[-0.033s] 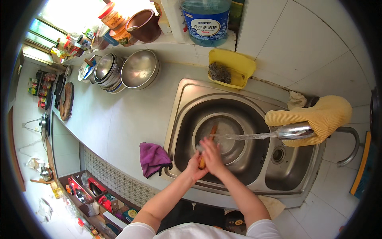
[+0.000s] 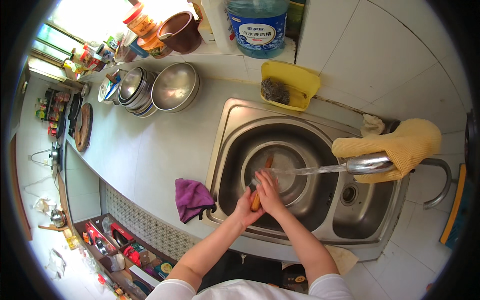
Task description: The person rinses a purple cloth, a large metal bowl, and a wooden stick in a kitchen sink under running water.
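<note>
Over the large basin of the steel sink (image 2: 216,165), both my hands work close together on a carrot (image 2: 256,202). My left hand (image 2: 244,209) is closed round its near end. My right hand (image 2: 269,193) lies against it from the right, fingers curled over it. Beyond my fingers an orange tip (image 2: 269,161) shows; whether it belongs to the same carrot is hidden. A small greyish thing between my hands is too unclear to name. A round steel bowl (image 2: 297,159) sits in the basin under them. Water runs sideways across the picture from the faucet (image 2: 370,164) toward my fingers.
A yellow cloth (image 2: 415,142) drapes the faucet. Left of the sink lies a purple cloth (image 2: 192,199). Behind it stand a yellow tray (image 2: 300,80) with a steel wool scrubber (image 2: 275,91), a blue detergent jug (image 2: 257,30) and steel bowls (image 2: 175,87). A smaller basin (image 2: 367,210) is at right.
My right hand has shifted slightly along the carrot, and a bit more of the carrot shows between my hands. Otherwise the scene is the same.
</note>
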Demonstrator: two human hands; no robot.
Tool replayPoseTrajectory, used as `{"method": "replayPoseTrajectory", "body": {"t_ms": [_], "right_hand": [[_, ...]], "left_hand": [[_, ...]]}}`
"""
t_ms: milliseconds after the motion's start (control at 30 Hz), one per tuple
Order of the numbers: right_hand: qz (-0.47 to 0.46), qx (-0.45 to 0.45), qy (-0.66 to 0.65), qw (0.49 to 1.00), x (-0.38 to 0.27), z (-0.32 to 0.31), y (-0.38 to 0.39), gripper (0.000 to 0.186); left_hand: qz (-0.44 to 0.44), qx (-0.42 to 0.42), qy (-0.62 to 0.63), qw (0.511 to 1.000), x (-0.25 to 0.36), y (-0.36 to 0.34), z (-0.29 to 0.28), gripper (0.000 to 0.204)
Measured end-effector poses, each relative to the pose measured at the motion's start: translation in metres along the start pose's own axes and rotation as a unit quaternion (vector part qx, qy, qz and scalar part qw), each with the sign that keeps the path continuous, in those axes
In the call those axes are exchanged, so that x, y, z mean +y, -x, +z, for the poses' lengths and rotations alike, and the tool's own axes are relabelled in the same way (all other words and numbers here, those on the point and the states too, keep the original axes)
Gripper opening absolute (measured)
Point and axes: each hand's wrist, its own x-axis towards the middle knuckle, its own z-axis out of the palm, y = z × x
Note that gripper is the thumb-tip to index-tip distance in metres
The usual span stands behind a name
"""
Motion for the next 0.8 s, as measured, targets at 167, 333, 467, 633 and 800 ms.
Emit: {"method": "replayPoseTrajectory", "body": {"t_ms": [167,333,467,633,800], "right_hand": [[-0.053,0.029,-0.115,0.992,-0.046,0.016,0.040,0.044],[-0.068,0.027,-0.017,0.997,0.021,0.023,-0.010,0.033],[0.060,0.112,-0.059,0.990,0.064,0.010,-0.043,0.028],[0.018,0.176,0.283,0.943,0.098,-0.012,-0.034,0.034],[0.119,0.081,-0.185,0.972,0.084,0.026,-0.024,0.041]], "left_hand": [[-0.004,-0.055,0.034,0.998,0.014,0.005,-0.003,0.060],[0.017,0.024,-0.134,0.991,0.005,0.005,-0.018,0.046],[0.049,0.078,-0.249,0.964,0.010,0.020,-0.006,0.026],[0.052,0.131,-0.418,0.898,0.018,0.026,-0.034,0.050],[0.023,0.114,-0.472,0.874,0.023,0.017,-0.040,0.052]]}}
